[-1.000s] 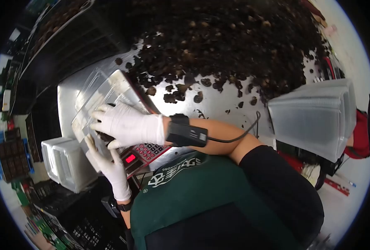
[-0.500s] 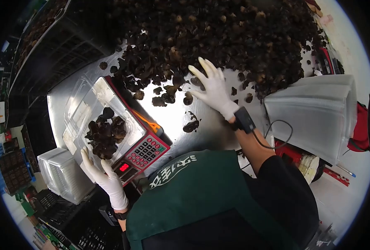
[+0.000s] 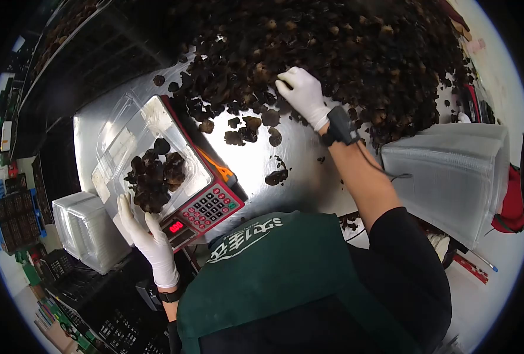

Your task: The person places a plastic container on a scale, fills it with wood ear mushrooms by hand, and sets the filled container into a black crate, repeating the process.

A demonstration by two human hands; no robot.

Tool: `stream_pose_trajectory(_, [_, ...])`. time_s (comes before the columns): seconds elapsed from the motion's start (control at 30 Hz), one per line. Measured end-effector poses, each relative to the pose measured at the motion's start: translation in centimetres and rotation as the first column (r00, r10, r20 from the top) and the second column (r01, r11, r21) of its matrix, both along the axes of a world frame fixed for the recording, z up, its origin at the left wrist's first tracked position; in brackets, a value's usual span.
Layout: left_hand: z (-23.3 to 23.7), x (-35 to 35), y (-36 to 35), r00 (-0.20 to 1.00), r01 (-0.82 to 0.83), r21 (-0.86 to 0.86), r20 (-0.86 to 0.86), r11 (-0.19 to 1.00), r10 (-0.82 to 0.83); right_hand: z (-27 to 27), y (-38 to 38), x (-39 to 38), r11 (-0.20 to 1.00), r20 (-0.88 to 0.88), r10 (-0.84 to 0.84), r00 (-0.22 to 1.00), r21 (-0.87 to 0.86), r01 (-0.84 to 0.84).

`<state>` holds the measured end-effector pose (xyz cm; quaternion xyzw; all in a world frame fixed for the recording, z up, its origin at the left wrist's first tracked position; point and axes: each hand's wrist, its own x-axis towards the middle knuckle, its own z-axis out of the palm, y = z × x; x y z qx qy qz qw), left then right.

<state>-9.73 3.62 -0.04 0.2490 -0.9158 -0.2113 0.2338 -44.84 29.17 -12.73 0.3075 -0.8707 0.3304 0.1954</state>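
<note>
My right hand (image 3: 302, 94), in a white glove, is at the near edge of a large pile of dark brown mushroom-like pieces (image 3: 356, 53). Its fingers are curled together, and what they hold, if anything, is hidden. My gloved left hand (image 3: 147, 239) has its fingers apart beside a clear plastic container (image 3: 105, 156) at the scale's lower left. A clump of dark pieces (image 3: 155, 180) lies in the container, over the plate of a red and silver scale (image 3: 206, 213). The scale's display is lit red.
An orange-handled tool (image 3: 217, 166) lies beside the scale. Stacked clear containers (image 3: 88, 230) stand at the lower left, and more stacked clear plastic (image 3: 444, 171) at the right. A black crate (image 3: 79, 71) is at the upper left. Loose dark pieces dot the metal table (image 3: 256, 197).
My right hand has moved up to the pile, and its spread fingers have curled in. The left hand stays beside the container. The view has shifted slightly.
</note>
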Motion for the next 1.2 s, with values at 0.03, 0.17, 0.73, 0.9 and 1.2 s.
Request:
stream_pose_trajectory(0.03, [0.0,0.0,0.0,1.0,0.002,-0.006,0.004,1.0,-0.002,0.2,0.3,-0.6,0.999,0.082,0.0,0.997,0.051,-0.005])
stream_pose_trajectory(0.17, [-0.2,0.3,-0.2,1.0,0.012,-0.007,-0.011,1.0,-0.012,0.9,1.3,0.6,0.996,0.11,-0.039,0.993,0.078,0.031])
stream_pose_trajectory(0.73, [-0.6,0.5,-0.8,0.999,0.051,-0.051,0.004,0.997,-0.051,1.7,-0.8,0.0,0.973,0.582,0.188,0.791,-0.218,-0.071])
stream_pose_trajectory(0.9, [-0.6,0.4,-0.6,0.997,0.042,0.105,-0.07,0.994,-0.035,8.3,-2.1,1.0,0.758,0.787,0.596,0.157,-0.616,0.212])
stream_pose_trajectory(1.2, [0.1,0.1,-0.8,0.999,0.027,-0.014,-0.031,1.0,-0.027,16.0,-12.1,6.2,0.516,0.51,0.855,-0.091,-0.854,0.059])
